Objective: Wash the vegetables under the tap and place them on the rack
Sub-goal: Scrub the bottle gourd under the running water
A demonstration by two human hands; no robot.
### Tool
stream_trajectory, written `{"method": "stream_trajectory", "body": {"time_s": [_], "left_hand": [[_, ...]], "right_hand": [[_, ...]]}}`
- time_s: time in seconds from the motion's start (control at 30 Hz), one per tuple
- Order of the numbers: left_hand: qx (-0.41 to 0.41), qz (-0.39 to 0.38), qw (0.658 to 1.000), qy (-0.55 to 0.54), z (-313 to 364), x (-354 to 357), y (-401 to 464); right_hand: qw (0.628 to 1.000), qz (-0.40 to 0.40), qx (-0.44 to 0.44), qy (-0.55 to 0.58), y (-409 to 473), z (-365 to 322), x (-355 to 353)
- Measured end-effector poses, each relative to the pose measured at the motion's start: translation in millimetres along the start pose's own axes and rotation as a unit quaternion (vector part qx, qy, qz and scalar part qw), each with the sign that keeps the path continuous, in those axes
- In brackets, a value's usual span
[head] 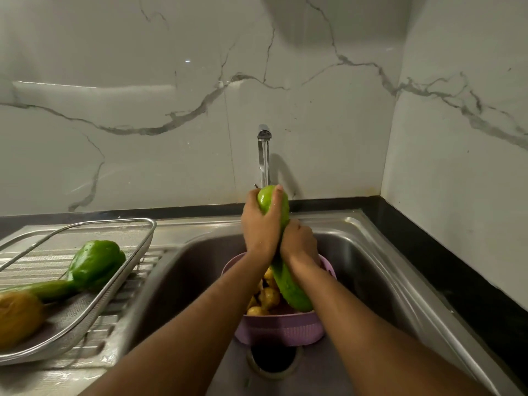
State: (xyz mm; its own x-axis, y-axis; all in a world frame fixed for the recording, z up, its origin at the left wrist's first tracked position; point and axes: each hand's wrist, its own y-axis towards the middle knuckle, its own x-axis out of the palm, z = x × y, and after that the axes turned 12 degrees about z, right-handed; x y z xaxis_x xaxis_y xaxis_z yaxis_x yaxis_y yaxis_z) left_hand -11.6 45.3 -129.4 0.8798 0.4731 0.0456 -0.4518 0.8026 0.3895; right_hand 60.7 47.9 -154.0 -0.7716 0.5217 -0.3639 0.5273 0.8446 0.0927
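A long green cucumber (291, 287) is held upright over the sink, its top end under the water running from the tap (264, 138). My left hand (261, 221) grips its upper part, fingers curled round the tip. Just below, my right hand (300, 247) grips its middle. The cucumber's lower end reaches into a purple colander (280, 328) that holds several small yellow-brown vegetables (267, 298). On the drainboard at left, a wire mesh rack (85, 310) holds a green bell pepper (95, 264), another green cucumber (45, 290) and a brown vegetable (18, 318).
The steel sink (360, 252) has its drain hole (273, 360) just in front of the colander. A black counter edge (445, 267) runs along the right. Marble-patterned wall tiles stand behind and to the right.
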Motion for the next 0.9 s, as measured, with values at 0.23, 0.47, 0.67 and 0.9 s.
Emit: {"method": "stream_trajectory", "body": {"time_s": [0.23,0.47,0.67,0.9], "left_hand": [[0.200,0.002,0.951,0.237,11,-15,18],[0.113,-0.170,0.929,0.309,39,-24,55],[-0.171,-0.287,0.942,-0.030,42,-41,54],[-0.215,-0.007,0.967,-0.135,6,-11,18]], "right_hand": [[0.987,-0.024,-0.149,-0.054,-9,5,-13],[0.981,-0.026,-0.178,-0.074,-9,7,-22],[0.987,-0.082,-0.128,0.043,-5,3,-22],[0.996,-0.051,-0.076,-0.017,2,6,-2]]}}
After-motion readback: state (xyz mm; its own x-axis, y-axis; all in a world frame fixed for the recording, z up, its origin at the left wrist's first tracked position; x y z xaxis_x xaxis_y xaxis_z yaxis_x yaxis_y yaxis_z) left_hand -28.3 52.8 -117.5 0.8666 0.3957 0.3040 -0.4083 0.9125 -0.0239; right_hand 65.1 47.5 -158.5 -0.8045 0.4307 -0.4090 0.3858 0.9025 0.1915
